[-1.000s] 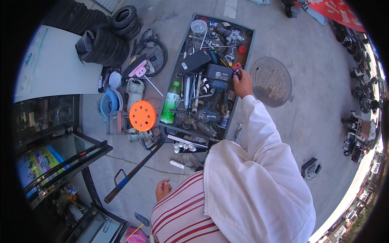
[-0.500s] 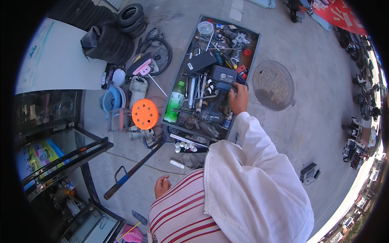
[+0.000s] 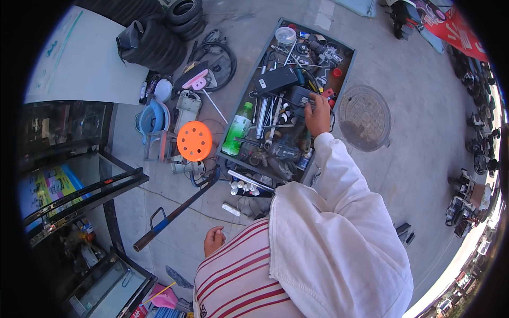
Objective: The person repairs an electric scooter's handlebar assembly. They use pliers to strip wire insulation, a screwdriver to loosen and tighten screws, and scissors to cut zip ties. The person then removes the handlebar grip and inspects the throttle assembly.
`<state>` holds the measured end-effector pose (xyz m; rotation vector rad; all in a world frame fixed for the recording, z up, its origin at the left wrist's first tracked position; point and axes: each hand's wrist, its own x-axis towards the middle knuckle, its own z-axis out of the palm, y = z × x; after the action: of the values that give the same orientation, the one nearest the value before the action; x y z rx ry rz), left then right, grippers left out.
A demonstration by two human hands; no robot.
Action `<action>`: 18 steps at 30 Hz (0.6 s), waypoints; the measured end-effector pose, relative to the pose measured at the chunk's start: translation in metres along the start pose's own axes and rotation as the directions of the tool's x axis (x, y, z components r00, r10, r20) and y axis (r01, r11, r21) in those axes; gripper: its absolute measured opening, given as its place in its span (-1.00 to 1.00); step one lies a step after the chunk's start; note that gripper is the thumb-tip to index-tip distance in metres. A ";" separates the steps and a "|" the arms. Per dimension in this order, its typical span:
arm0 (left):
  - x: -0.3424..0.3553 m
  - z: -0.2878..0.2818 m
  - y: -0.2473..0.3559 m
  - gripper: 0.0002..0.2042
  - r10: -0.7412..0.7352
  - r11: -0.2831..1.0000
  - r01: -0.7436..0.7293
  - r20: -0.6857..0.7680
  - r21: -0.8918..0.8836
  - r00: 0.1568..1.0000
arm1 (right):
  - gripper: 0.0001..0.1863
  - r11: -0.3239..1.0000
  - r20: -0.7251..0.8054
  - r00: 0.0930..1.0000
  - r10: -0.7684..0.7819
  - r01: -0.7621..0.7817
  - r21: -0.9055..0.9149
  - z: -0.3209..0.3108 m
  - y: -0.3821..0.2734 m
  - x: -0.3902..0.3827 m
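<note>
My right hand (image 3: 318, 115) reaches into a shallow metal tray (image 3: 224, 157) full of tools. Its fingers and thumb are closed on the right side of a dark box-shaped device (image 3: 299, 98), with a black cable looping out beside the wrist. Just left of this device lies a flat black case (image 3: 275, 80). Wrenches (image 3: 262, 117) and other metal tools crowd the middle of the tray. A green-capped bottle (image 3: 237, 130) leans along the left side, and a power tool (image 3: 286, 152) lies near the front. My left hand (image 3: 214, 241) hangs low by my striped shirt, fingers loosely bent, nothing visible in it.
An orange round stool (image 3: 194, 141) and a long metal bar (image 3: 175, 213) stand left of the tray. Stacked tyres (image 3: 156, 47) are behind them, a glass cabinet (image 3: 79, 191) at far left. A manhole cover (image 3: 365, 116) lies right of the tray, parked motorbikes (image 3: 464, 201) beyond.
My right hand has shifted from the device's lower right edge farther over its right side. The whole view has swung slightly, so the tray sits farther right. My left hand stays low by my body.
</note>
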<state>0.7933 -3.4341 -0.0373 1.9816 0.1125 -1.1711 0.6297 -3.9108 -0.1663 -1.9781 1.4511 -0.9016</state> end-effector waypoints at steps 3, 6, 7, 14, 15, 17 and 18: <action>0.002 0.000 -0.006 -0.78 -0.002 1.000 0.002 -0.003 0.005 1.000 | -0.65 0.999 0.052 0.998 0.020 -0.018 -0.033 0.007 0.002 -0.004; 0.002 0.000 -0.010 -0.79 -0.006 1.000 0.006 0.003 0.002 1.000 | -0.64 0.996 0.073 0.997 0.004 0.003 -0.093 0.008 -0.002 -0.009; 0.001 0.001 -0.010 -0.79 -0.016 1.000 0.016 0.006 0.007 1.000 | -0.64 0.996 0.065 0.998 0.005 0.001 -0.091 0.008 -0.001 -0.010; 0.006 0.003 -0.017 -0.77 0.009 0.997 -0.010 0.022 0.074 1.000 | -0.59 0.995 0.087 0.996 0.001 0.008 -0.103 0.005 -0.006 -0.012; 0.005 0.004 -0.015 -0.76 0.009 0.995 -0.010 0.016 0.104 1.000 | -0.59 0.995 0.093 0.996 -0.004 0.013 -0.095 0.005 -0.006 -0.012; -0.001 0.009 -0.005 -0.76 0.008 0.987 -0.009 0.008 0.163 1.000 | -0.59 0.996 0.104 0.995 -0.011 0.019 -0.082 0.004 -0.004 -0.012; 0.000 0.010 -0.005 -0.76 0.012 0.985 -0.013 0.005 0.170 1.000 | -0.59 0.997 0.107 0.994 -0.009 0.017 -0.075 0.003 -0.003 -0.012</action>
<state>0.7844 -3.4374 -0.0429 2.1252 -0.0020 -1.2102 0.6314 -3.8984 -0.1689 -2.0607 1.4329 -0.7444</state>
